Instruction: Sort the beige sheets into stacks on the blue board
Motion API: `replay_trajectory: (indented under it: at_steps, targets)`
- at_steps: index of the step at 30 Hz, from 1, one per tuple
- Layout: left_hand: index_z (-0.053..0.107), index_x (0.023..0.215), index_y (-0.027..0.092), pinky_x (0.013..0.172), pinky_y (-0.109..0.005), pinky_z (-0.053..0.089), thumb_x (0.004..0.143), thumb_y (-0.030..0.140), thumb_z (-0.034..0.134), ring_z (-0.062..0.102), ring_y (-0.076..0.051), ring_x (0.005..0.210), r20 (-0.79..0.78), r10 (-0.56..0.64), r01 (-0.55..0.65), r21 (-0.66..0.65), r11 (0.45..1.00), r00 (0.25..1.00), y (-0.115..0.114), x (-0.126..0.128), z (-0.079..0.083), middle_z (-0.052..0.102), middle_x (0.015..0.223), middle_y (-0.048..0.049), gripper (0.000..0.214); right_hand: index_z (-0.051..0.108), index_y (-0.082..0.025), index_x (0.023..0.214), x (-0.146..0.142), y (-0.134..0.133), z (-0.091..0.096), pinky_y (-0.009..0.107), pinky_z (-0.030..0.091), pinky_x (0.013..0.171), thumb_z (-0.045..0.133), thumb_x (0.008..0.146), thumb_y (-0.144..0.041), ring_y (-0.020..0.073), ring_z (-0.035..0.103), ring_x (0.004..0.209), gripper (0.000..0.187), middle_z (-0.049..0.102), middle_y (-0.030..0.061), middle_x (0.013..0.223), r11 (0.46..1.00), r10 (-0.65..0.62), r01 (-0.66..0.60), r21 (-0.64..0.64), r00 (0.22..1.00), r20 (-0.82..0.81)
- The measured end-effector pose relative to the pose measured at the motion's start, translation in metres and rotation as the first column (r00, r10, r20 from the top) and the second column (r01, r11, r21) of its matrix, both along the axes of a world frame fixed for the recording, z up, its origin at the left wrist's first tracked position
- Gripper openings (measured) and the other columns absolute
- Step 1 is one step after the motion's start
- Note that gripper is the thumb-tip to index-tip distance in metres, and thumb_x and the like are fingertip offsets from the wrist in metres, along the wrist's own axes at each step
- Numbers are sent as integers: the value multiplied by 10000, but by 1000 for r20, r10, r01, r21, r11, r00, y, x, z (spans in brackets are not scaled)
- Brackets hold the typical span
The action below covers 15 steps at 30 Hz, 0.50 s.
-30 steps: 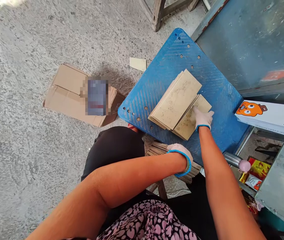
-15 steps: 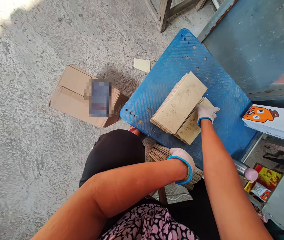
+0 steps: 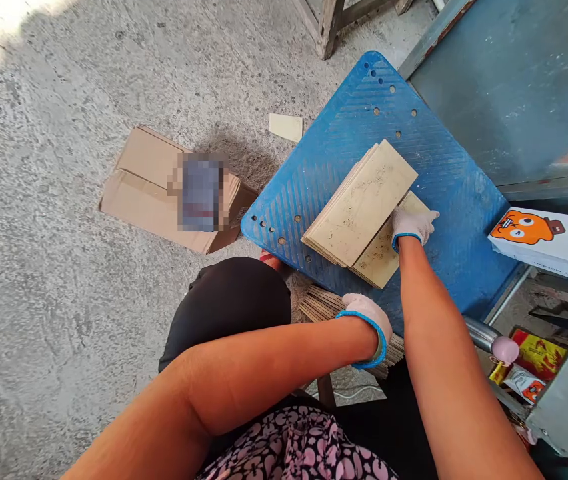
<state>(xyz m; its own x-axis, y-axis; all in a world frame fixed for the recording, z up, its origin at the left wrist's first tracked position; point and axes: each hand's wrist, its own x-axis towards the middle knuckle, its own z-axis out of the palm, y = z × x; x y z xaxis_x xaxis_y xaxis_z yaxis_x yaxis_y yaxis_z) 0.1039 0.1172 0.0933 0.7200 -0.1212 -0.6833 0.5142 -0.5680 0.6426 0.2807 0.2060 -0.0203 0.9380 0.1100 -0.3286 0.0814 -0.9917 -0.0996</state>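
Observation:
A stack of thin tan cardboard sheets (image 3: pixel 359 203) lies on a blue plastic board (image 3: pixel 324 153). A lower stack (image 3: pixel 381 257) sticks out beneath it on the right. My right hand (image 3: pixel 411 225), in a white glove, rests with fingers spread flat on that lower stack, at the edge of the upper one. My gloved left hand (image 3: pixel 369 320) is curled round a bundle of cardboard sheets (image 3: pixel 321 305) held on edge below the board's near side, over my lap.
A flattened brown carton (image 3: pixel 144 183) and a small pale card (image 3: pixel 285 126) lie on the concrete floor to the left. A grey metal cabinet (image 3: pixel 509 87) stands at the right, with a white box with an orange cartoon (image 3: pixel 544 240) and snack packets (image 3: pixel 531 363) below it.
The camera shifted slightly. My right hand has slid a little along the lower stack; my left hand has stayed on the bundle.

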Motion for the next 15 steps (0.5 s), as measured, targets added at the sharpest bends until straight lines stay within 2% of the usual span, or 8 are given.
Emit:
replay_trajectory:
  at_steps: [3,6,9,12,15]
  targets:
    - [807,1157,186,857,-603,552,848,83,627,725,-405,1019,-1,-9,9,0,1000,1000,1,0,1,795,1025,-191,372,231,-216,1614,-2,0,3,540,510,1058,903,551,-609,416,554,1336,1318,451,272,1492,1000,-2,2,4,1000,-7]
    - [812,1132,165,889,-612,542,838,80,656,717,-416,1051,-28,10,-11,-27,1000,1000,3,1,3,791,1051,-196,344,227,-172,1614,-4,0,6,537,481,1095,905,542,-617,419,526,1361,1344,444,288,1487,1000,0,0,-5,1000,-22]
    - [811,1129,154,917,-610,540,858,100,659,714,-411,1069,-26,22,-23,-31,999,999,10,2,5,784,1075,-206,315,222,-154,1614,-4,-6,7,519,442,1138,852,585,-684,405,504,1382,1317,420,279,1509,999,38,-37,14,999,-31]
    - [789,1187,147,951,-580,541,872,103,650,707,-393,1092,9,-21,21,-13,1000,1000,21,3,6,782,1084,-201,347,240,-178,1613,-4,-26,6,455,449,1140,726,737,-714,345,479,1412,1136,413,220,1543,987,121,-119,107,993,-7]
    - [750,1254,92,990,-550,528,885,71,607,692,-394,1135,51,-17,15,48,999,999,34,3,7,766,1128,-232,397,304,-172,1592,-16,-71,9,373,505,1071,533,941,-548,249,544,1346,786,523,146,1476,959,189,-199,201,980,66]
